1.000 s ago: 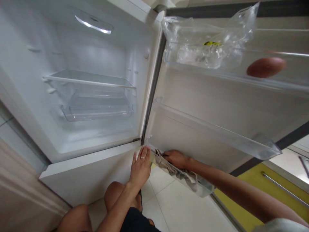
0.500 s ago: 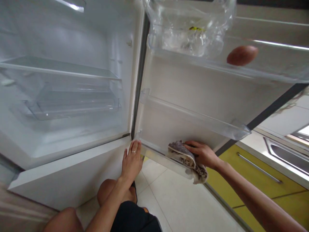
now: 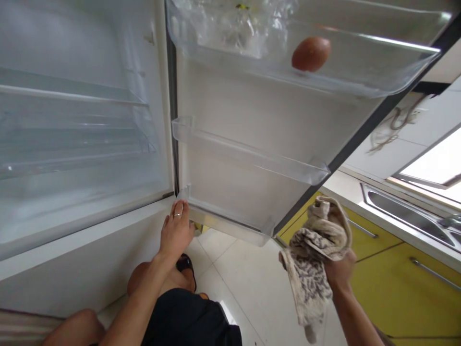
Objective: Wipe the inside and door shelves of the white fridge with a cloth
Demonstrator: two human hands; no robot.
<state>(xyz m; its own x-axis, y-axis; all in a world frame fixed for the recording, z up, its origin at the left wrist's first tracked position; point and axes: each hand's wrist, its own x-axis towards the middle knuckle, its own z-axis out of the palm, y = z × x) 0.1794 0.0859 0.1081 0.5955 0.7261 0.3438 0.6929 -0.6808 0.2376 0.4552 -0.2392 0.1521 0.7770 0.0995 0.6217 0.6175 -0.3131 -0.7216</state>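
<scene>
In the head view, my right hand (image 3: 340,269) grips a folded, patterned beige-and-grey cloth (image 3: 320,230) by its underside. One end of the cloth hangs down, and it is held clear of the fridge door, to the right of the bottom door shelf (image 3: 230,226). My left hand (image 3: 177,228), with a ring on one finger, rests at the left end of that clear shelf. Its fingers lie stretched over the shelf's edge near the hinge side; the thumb is mostly hidden. The fridge door (image 3: 248,115) stands wide open.
The upper door shelf (image 3: 374,84) holds a brown egg (image 3: 311,54) and a clear plastic bag (image 3: 230,29). A middle door shelf (image 3: 252,156) spans the door. Left is the fridge interior (image 3: 90,178). Yellow cabinets (image 3: 406,283) and a steel sink (image 3: 403,211) stand at right.
My right hand has drawn the cloth off the bottom door shelf, out to the right and nearer me. My left hand keeps its place on the shelf. The view has shifted right.
</scene>
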